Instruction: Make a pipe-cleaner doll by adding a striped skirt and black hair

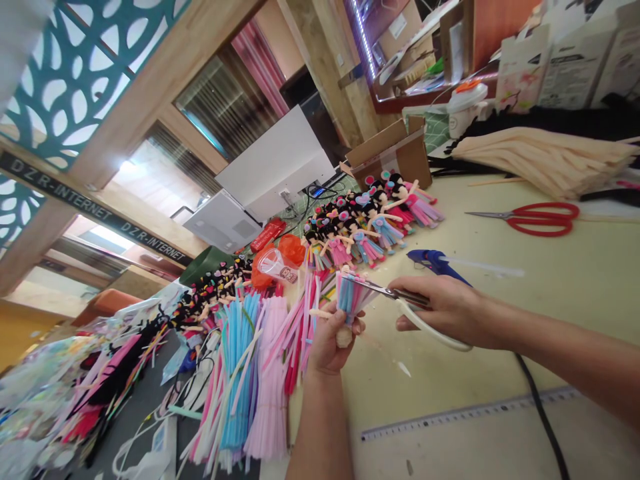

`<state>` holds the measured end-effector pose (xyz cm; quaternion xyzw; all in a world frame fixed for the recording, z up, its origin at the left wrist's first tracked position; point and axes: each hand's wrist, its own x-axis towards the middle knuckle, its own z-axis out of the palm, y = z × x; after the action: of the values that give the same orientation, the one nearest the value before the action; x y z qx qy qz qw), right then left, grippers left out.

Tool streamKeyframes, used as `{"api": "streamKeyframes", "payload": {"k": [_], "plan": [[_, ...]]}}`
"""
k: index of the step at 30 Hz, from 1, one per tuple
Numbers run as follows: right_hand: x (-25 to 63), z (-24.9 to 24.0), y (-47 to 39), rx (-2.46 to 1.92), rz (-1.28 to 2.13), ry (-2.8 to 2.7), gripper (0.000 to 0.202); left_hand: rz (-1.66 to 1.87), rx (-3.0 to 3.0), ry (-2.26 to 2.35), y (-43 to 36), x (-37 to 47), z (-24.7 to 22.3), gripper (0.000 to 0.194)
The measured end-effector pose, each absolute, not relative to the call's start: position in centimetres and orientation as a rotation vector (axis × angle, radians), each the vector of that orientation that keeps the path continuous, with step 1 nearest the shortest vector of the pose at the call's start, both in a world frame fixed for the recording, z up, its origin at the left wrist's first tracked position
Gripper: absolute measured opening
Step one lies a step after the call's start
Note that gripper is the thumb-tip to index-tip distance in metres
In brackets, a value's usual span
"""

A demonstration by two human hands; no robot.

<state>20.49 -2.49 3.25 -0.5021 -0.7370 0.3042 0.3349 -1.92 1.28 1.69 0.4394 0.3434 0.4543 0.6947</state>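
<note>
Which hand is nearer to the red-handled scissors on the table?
Right: the right hand, holding white-handled scissors, is below and left of the red-handled scissors in the picture; the left hand, gripping a pipe-cleaner doll, is farther left.

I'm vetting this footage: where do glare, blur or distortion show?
Head view: white glare at left, above the slanting sign; head view: lower-left clutter smeared and stretched; head view: right hand and white-handled scissors slightly soft but readable.
</note>
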Motion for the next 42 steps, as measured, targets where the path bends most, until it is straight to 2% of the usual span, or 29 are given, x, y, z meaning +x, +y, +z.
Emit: {"api": "streamKeyframes", "payload": {"k": [18, 33, 42], "plan": [[20.7, 3.6, -2.2, -1.385, 0.813, -1.943, 0.027, 1.026, 1.008, 0.789, 1.6, -2.3, 1.5, 0.037], [21.1, 3.1, -2.5, -1.4, 0.844, -1.946, 0.036, 0.991, 1.121, 0.818, 1.3, -1.4, 1.6, 0.041], [20.8, 3.4, -2.5, -1.417, 0.748, -1.95, 0.024, 0.997, 1.108, 0.848, 1.2, -1.3, 1.9, 0.042]]}}
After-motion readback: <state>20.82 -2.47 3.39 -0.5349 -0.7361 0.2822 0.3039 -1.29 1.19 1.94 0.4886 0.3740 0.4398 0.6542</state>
